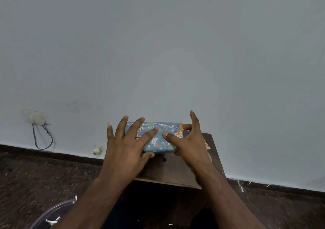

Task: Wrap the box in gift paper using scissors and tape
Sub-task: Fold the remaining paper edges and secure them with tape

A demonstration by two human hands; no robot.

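Note:
A box (159, 140) covered in blue gift paper with green, orange and white patterns lies on a small dark wooden table (173, 171) against the wall. My left hand (126, 144) lies flat across the box's left half, fingers spread and straight, its thumb under the front edge. At the box's right end is my right hand (189, 140). Its thumb presses on the top and its fingers stretch up past the far side. Scissors and tape are not visible.
A grey-blue wall fills the upper view, with a socket plate and looped cable (37, 123) low at the left. A small white object (97, 149) sits at the skirting. A clear round container lid (52, 214) shows at the bottom left, above a dark speckled floor.

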